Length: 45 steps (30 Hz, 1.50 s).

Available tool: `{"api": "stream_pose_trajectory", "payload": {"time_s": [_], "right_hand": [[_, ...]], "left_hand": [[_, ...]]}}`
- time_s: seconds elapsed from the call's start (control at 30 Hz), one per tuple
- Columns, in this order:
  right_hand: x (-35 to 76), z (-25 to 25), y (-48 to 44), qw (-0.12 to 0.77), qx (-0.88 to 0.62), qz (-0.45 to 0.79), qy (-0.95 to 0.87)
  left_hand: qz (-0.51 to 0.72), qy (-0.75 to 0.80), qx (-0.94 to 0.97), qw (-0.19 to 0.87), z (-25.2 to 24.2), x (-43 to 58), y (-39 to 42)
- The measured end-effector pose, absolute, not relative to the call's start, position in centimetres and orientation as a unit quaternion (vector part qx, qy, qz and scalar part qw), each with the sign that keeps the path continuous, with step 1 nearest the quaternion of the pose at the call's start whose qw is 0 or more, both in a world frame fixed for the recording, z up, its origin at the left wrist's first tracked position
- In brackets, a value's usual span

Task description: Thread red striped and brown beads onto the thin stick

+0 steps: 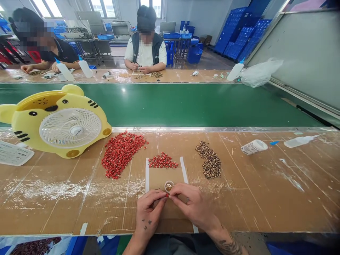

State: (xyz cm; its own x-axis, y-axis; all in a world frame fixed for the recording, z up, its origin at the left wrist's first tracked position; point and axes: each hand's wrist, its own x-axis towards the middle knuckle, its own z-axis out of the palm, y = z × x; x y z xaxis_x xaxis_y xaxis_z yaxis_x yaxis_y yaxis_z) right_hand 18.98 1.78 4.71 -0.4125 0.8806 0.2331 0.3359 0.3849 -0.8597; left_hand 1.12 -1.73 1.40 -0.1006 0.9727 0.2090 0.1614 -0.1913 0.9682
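Note:
My left hand [150, 212] and my right hand [191, 205] meet above a cardboard sheet [166, 179], and their fingertips pinch a small red bead [167, 194] between them. Just beyond the fingertips lies a small round ring-shaped piece [169, 186], close to but apparently not touching them. A small heap of red beads [162, 161] sits at the sheet's far end. A larger red heap [120, 154] lies to its left, and a mottled brown bead heap [209, 160] lies to its right.
A yellow tiger-shaped fan [66, 122] stands at the left on the brown-papered bench [239, 198]. A white canister [254, 146] and a plastic glue bottle [300, 141] lie right. Beyond a green conveyor belt [159, 104], two co-workers [145, 44] handle beads.

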Motion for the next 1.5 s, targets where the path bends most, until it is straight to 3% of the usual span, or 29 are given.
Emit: {"api": "stream_pose_trajectory", "payload": {"time_s": [0.17, 0.57, 0.9, 1.23, 1.33, 1.5], "right_hand": [[18.9, 4.5, 1.7, 0.364, -0.389, 0.377, -0.757], [19.2, 4.5, 1.8, 0.352, -0.409, 0.512, -0.668], [18.5, 5.3, 1.5, 0.324, -0.431, 0.527, -0.657], [18.5, 5.4, 2.9, 0.373, -0.442, 0.544, -0.608], [19.9, 4.8, 4.7, 0.359, -0.49, 0.508, -0.611], [23.0, 2.8, 9.9, 0.338, -0.575, 0.379, -0.641]], "left_hand": [[0.536, 0.478, 0.594, 0.362, 1.2, 0.8, -1.7], [0.552, 0.481, 0.562, 0.385, 2.5, 0.9, -2.0], [0.539, 0.488, 0.583, 0.362, 3.6, 0.7, -2.6], [0.523, 0.497, 0.607, 0.334, 3.1, 1.1, -1.4], [0.486, 0.522, 0.644, 0.276, 2.4, -1.0, -1.1], [0.371, 0.651, 0.661, 0.041, 1.1, -8.7, -0.5]]}}
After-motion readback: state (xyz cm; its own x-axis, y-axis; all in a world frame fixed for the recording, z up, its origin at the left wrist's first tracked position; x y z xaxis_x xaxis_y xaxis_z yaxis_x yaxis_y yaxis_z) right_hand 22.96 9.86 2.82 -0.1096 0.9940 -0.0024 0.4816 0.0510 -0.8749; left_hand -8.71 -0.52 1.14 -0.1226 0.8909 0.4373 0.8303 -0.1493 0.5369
